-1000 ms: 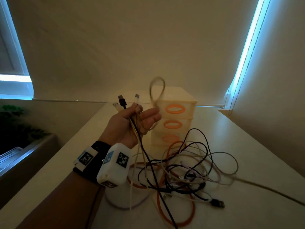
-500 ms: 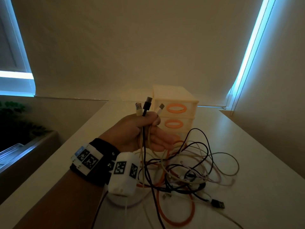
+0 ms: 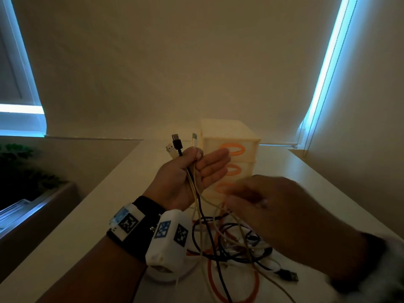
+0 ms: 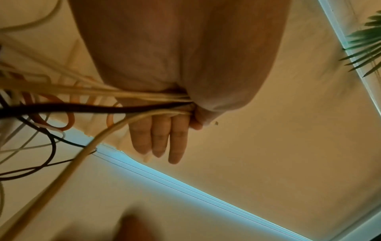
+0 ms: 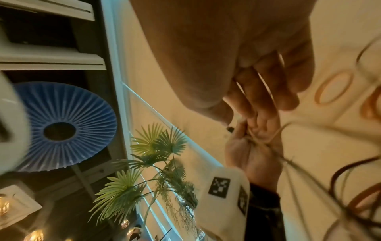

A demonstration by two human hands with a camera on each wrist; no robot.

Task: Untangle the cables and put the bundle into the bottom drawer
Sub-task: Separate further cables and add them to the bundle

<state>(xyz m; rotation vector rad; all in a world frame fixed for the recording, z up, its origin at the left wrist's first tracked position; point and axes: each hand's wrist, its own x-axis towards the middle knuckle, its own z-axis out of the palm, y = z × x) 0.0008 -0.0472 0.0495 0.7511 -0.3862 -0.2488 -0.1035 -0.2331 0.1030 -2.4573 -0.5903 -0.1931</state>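
Note:
My left hand [image 3: 194,155] is raised in front of the drawer unit [image 3: 231,136], pinching several cables between thumb and forefinger, its other fingers straight. A black USB plug [image 3: 176,142] and two pale plugs stick up above the pinch. The held cables [image 4: 144,101] hang down into the tangle of black, white and orange cables [image 3: 229,243] on the table. My right hand [image 3: 247,202] is blurred, just right of and below the left palm. Its fingers [image 5: 253,97] are loosely curled near the hanging strands; whether they hold one is unclear. It partly hides the bottom drawer's orange handle [image 3: 220,188].
The white table [image 3: 109,204] drops off at its left edge to a sill with a plant [image 3: 17,162]. A loose black USB plug [image 3: 288,276] lies at the front right. A blind's bead chain [image 3: 310,127] hangs at the back right.
My right hand has come into view from the right, up to the left palm. The left hand's lower fingers have straightened, and it still pinches the cable ends.

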